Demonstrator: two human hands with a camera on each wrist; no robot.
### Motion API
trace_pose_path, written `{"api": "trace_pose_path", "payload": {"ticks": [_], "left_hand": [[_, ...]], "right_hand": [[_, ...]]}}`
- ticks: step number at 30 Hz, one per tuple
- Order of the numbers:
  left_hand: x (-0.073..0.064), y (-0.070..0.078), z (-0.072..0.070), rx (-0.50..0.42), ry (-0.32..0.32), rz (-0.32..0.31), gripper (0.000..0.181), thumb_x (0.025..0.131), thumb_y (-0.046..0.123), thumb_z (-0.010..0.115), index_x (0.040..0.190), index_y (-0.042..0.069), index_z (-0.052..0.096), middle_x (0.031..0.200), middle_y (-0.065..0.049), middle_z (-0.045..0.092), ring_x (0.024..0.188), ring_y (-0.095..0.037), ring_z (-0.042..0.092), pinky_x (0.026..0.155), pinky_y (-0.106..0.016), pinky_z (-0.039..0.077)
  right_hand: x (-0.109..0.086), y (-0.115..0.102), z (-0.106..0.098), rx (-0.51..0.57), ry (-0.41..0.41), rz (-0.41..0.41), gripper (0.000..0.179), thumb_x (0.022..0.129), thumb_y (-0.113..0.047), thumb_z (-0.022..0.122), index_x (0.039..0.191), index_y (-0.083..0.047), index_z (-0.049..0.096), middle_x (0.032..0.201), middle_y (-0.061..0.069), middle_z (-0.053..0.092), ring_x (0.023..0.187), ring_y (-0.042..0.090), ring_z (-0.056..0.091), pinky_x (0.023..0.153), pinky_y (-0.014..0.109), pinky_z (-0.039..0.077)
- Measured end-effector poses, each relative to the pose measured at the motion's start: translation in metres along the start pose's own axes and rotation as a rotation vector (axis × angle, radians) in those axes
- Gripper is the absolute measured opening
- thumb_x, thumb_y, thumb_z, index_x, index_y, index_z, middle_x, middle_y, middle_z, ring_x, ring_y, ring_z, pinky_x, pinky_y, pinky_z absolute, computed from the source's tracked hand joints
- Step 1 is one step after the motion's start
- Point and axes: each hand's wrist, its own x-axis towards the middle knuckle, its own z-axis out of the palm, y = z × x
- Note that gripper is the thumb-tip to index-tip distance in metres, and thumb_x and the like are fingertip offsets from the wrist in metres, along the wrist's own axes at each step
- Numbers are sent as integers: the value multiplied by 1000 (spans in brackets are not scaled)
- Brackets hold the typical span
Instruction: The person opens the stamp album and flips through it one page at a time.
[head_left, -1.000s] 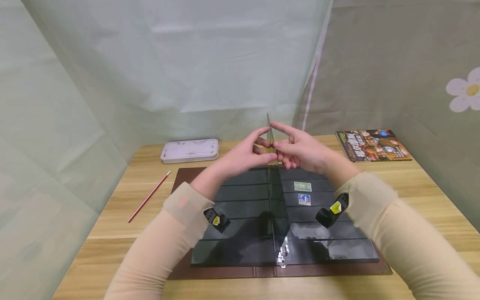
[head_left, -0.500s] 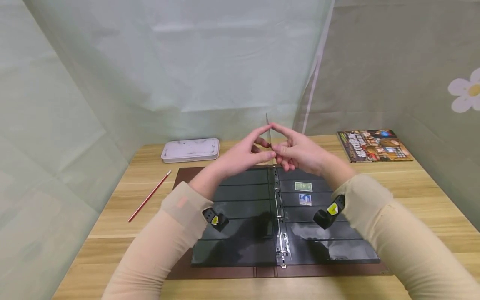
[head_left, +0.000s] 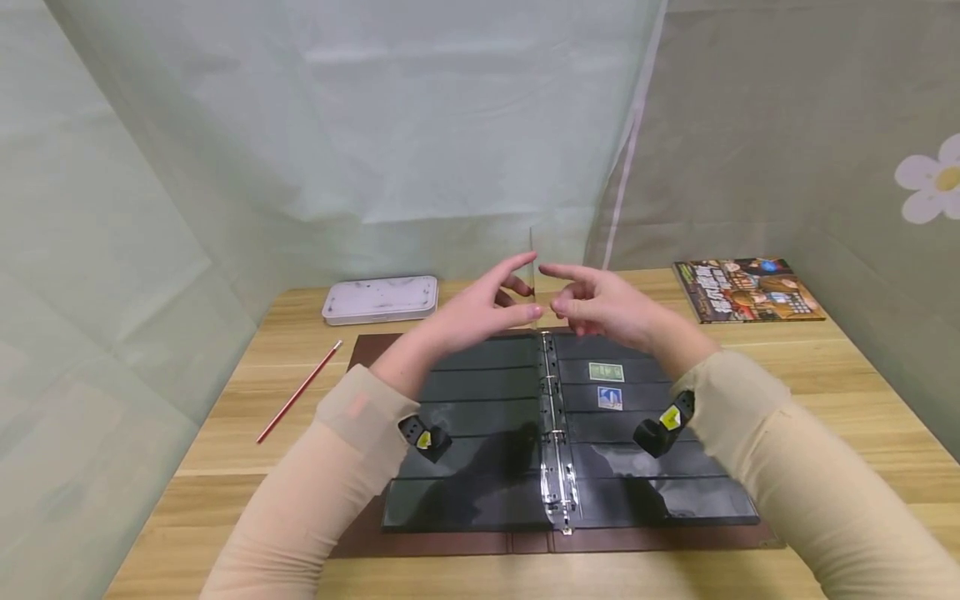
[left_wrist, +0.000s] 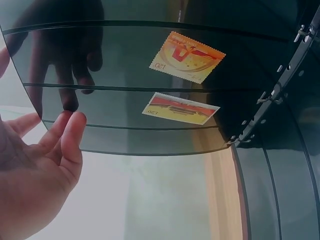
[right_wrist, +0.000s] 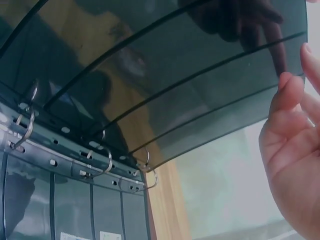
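Note:
A stamp album point(head_left: 480, 417) lies spread on the table. One of its dark, see-through pages point(left_wrist: 120, 110) stands upright, nearly edge-on in the head view. My left hand point(head_left: 476, 312) holds this page at its outer edge, thumb below and fingers above. Just to the right of the page is my right hand point(head_left: 615, 304), index finger extended, with a small gap to the page in the head view. An orange stamp point(left_wrist: 187, 56) and a yellow-red stamp point(left_wrist: 180, 109) show on the raised page. A green stamp point(head_left: 606, 372) and a blue stamp point(head_left: 610, 398) sit on the right-hand page.
Metal rings point(right_wrist: 31, 127) run along the album's spine. Left of the album lies a red pencil point(head_left: 300, 392), and behind it a white tin case point(head_left: 380, 300). A colourful booklet point(head_left: 750, 290) rests at the back right. Pale cloth point(head_left: 450, 125) surrounds the table.
The raised page has swung slightly left, from tilted to nearly edge-on, uncovering the rings. My right fingers have come off the page, while my left hand stays at it.

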Motion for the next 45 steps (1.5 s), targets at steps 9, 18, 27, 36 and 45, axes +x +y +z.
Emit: {"api": "trace_pose_path", "payload": {"ticks": [9, 18, 27, 36, 45], "left_hand": [[-6, -4, -5, -11, 5, -3, 75, 89, 35, 62, 150, 27, 19, 122, -7, 47, 106, -21, 53, 83, -38, 48], [-12, -11, -11, -10, 19, -5, 73, 89, 33, 61, 149, 27, 21, 124, -13, 47, 106, -22, 52, 83, -39, 47], [-18, -14, -14, -25, 37, 5, 71, 90, 29, 61, 149, 25, 22, 120, -12, 47, 103, -24, 54, 81, -37, 49], [-21, -18, -17, -19, 39, 1, 72, 90, 29, 61, 150, 24, 21, 120, -10, 47, 103, -25, 53, 82, -38, 48], [-26, -20, -19, -35, 43, -11, 71, 90, 27, 62, 149, 22, 23, 120, -12, 47, 103, -26, 53, 83, -39, 48]], "right_hand": [[-2, 8, -7, -138, 32, 0, 58, 92, -24, 61, 144, -14, 38, 107, 14, 53, 69, 14, 48, 62, 28, 45], [-7, 21, -21, -199, 63, 3, 60, 91, -22, 63, 145, -14, 37, 106, 12, 52, 64, 12, 48, 56, 25, 42], [-21, 40, -37, -262, 97, 27, 60, 91, -22, 63, 144, -13, 37, 111, 14, 52, 71, 15, 51, 63, 29, 46], [-38, 68, -58, -318, 132, 83, 60, 90, -27, 63, 143, -11, 39, 117, 15, 50, 83, 19, 55, 70, 33, 48], [-55, 93, -73, -388, 148, 106, 63, 90, -25, 64, 143, -7, 37, 125, 21, 50, 95, 30, 55, 72, 38, 48]]}}
